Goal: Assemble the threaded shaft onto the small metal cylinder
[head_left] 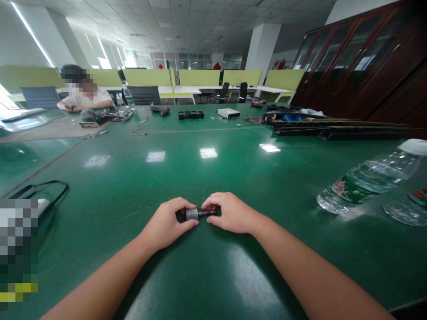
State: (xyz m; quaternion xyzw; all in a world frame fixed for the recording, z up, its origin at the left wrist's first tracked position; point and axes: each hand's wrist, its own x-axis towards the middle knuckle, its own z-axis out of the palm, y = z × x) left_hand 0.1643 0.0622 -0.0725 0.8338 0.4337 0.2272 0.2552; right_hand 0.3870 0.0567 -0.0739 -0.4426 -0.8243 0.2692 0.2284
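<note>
In the head view a small metal part (192, 214), a grey cylinder with a thin dark ribbed shaft, lies level just over the green table (180, 166). My left hand (167, 223) has its thumb and fingers curled round the grey cylinder end. Around the dark shaft end, the fingertips and thumb of my right hand (233, 214) are closed. Both hands are low, near the middle of the table, and the part spans the small gap between them. My fingers cover some of each end, so its exact kind is unclear.
Clear water bottles (363, 184) stand at right. A blurred object with a black strap (60, 191) is at left. Farther back are a power drill (160, 110), a black block (191, 115), a white box (228, 113) and dark rails (300, 129). Another person (86, 91) sits far left.
</note>
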